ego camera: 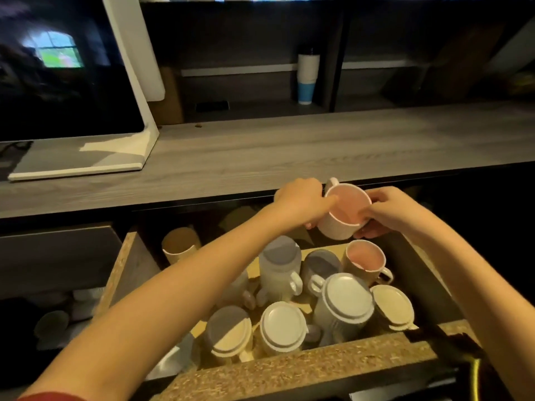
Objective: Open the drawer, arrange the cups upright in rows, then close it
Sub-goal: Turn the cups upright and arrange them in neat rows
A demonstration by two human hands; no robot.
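Observation:
The drawer point(295, 369) stands open below the counter, full of white mugs. Both hands hold one white mug with a pink inside point(344, 215) above the drawer's back, mouth up and tilted toward me. My left hand point(304, 202) grips its left side. My right hand point(385, 211) pinches its right rim and wall. A second pink-lined mug point(364, 257) stands upright at the back right. Several mugs are upside down, bases up, among them a tall one point(279, 264), one at the right point(344, 299) and one at the front point(282, 327).
A grey wooden counter point(289, 151) runs above the drawer, with a monitor on a white stand point(66, 82) at the left. A white and blue tumbler point(307, 76) stands in the shelf behind. A brown paper cup point(181, 244) lies past the drawer's left wall.

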